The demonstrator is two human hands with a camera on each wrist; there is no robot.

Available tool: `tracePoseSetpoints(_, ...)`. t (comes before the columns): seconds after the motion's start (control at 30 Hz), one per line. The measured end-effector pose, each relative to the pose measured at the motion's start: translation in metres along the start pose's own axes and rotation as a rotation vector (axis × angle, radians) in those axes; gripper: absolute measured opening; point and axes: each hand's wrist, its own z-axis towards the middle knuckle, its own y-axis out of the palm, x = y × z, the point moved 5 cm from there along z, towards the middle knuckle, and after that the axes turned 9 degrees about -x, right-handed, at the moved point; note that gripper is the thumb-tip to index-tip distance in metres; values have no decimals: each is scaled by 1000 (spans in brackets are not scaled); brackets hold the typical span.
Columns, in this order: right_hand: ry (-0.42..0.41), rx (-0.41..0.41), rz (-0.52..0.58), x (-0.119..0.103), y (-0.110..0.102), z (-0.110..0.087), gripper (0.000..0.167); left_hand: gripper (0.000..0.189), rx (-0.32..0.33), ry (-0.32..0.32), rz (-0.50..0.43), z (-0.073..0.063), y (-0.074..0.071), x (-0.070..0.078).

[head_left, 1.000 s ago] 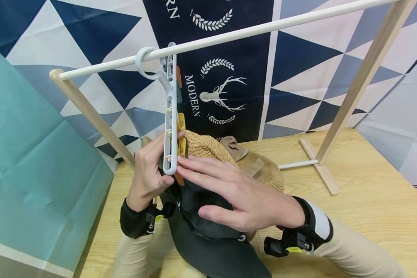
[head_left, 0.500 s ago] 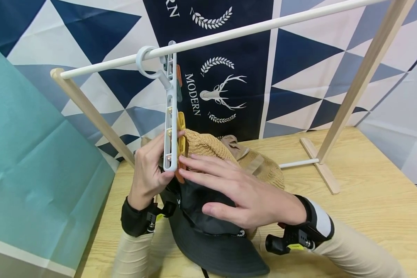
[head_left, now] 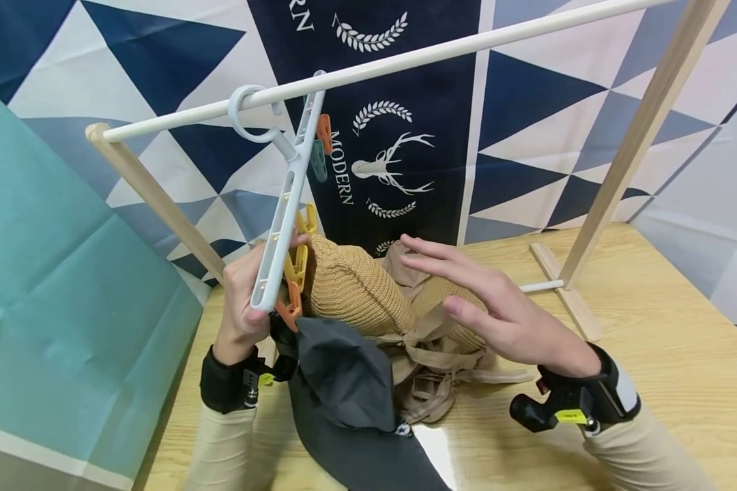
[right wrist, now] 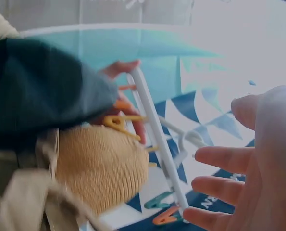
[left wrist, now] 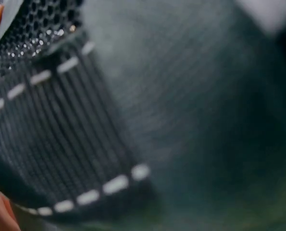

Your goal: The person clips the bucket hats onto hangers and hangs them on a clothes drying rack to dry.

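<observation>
One hanger (head_left: 295, 157): black hat (head_left: 347, 375) below its near end, tan hat (head_left: 359, 290) to its right. Left hand (head_left: 239, 303): grip clamped on that end. Right hand (head_left: 500, 310): grip spread, right of the hanger, holding nothing. Risk, judged: uneven hat weight could swing the hanger if released.

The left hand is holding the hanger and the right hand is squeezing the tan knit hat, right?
Not quite: the right hand isn't squeezing the tan knit hat; the right wrist view shows its fingers apart, holding nothing. The left hand holds the hanger.
</observation>
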Motion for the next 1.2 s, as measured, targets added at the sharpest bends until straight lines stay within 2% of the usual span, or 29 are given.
tracePoseSetpoints(0.07,17,12,-5,3,-3,-2,58,125,-8,4,-57,-2,-1,-5)
tracePoseSetpoints(0.2,39,33,-9,5,-7,-3,57,120,-9,19,-263,-5,0,-18)
tracePoseSetpoints(0.3,45,49,-17,5,-8,-4,58,115,-10,4,-429,-6,1,-30)
tracePoseSetpoints(0.37,53,55,-21,6,-9,-4,58,110,-7,-15,-481,-7,0,-38)
tracePoseSetpoints(0.53,77,76,-23,7,-10,-4,54,110,20,-19,-487,-12,-9,-50)
tracePoseSetpoints(0.77,108,91,-29,6,-11,-4,53,108,95,-139,-440,-30,-19,-75)
tracePoseSetpoints(0.97,130,110,-28,7,-12,-7,52,107,187,-134,-423,-35,-29,-87)
tracePoseSetpoints(1.07,145,123,-17,7,-14,-4,51,102,236,-163,-428,-36,-36,-95)
tracePoseSetpoints(1.2,168,125,-13,5,-15,4,50,95,267,-214,-449,-36,-43,-103)
